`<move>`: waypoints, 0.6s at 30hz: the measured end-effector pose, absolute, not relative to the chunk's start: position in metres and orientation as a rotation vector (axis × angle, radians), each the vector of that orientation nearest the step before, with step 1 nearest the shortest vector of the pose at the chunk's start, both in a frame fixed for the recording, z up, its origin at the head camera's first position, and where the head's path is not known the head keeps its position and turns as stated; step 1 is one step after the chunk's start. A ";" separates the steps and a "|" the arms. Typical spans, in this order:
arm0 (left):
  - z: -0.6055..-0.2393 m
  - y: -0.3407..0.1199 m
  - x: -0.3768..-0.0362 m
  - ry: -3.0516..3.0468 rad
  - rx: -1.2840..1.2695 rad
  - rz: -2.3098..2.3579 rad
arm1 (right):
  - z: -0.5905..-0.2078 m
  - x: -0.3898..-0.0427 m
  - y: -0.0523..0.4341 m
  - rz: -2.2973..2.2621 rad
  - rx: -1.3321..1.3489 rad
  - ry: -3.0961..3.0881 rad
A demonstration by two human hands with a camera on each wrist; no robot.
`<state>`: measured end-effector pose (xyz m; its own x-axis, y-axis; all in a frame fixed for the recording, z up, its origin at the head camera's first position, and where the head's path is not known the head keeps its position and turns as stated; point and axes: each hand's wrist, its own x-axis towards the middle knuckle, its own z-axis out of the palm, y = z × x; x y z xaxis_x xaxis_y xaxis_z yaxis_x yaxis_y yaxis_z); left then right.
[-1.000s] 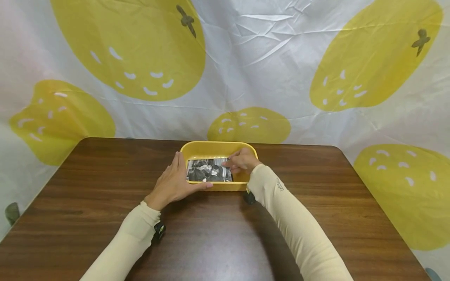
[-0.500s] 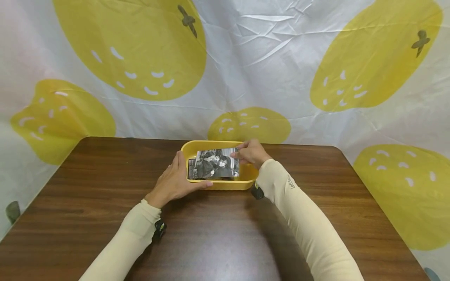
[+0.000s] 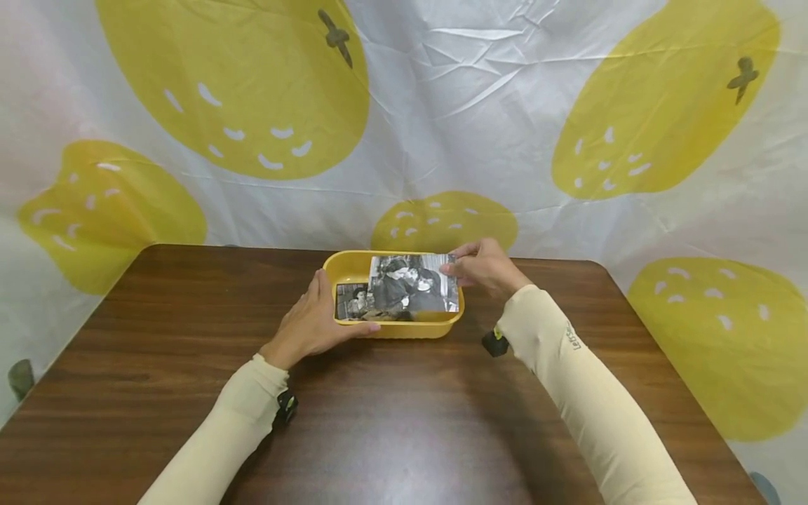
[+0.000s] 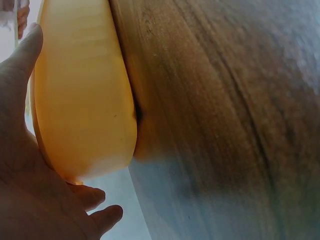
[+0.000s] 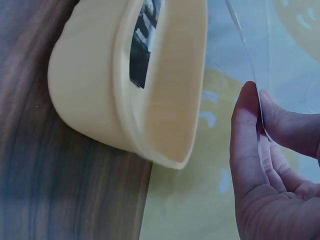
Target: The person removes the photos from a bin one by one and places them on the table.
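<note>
Where the raised photo (image 3: 410,286) overlaps, another print (image 3: 352,303) is partly hidden — extent unclear.

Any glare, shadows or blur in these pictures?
Head view: pale glare on the table, soft shadow beside the right sleeve, bright streaks on the creased backdrop; left wrist view: table grain smeary, bluish haze low down; right wrist view: the photo in the right hand edge-on, a thin bright line.

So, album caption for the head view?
Right hand pinching a rectangular black-and-white photo above a rounded yellow plastic tub, left hand against the tub.
</note>
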<state>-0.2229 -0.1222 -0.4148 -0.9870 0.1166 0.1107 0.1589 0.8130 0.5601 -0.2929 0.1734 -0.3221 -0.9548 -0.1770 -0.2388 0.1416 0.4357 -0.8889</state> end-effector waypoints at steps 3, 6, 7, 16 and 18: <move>-0.414 -0.123 -0.223 -2.927 -0.237 -0.915 | -0.321 -0.282 0.180 -1.526 -0.045 2.407; -0.414 -0.123 -0.224 -2.940 -0.239 -0.894 | -0.323 -0.271 0.186 -1.531 -0.060 2.406; -0.414 -0.123 -0.224 -2.941 -0.241 -0.888 | -0.324 -0.266 0.188 -1.526 -0.062 2.409; -0.414 -0.122 -0.225 -2.933 -0.264 -0.913 | -0.337 -0.227 0.198 -1.574 -0.053 2.332; -0.414 -0.123 -0.225 -2.948 -0.263 -0.905 | -0.342 -0.219 0.198 -1.591 -0.074 2.310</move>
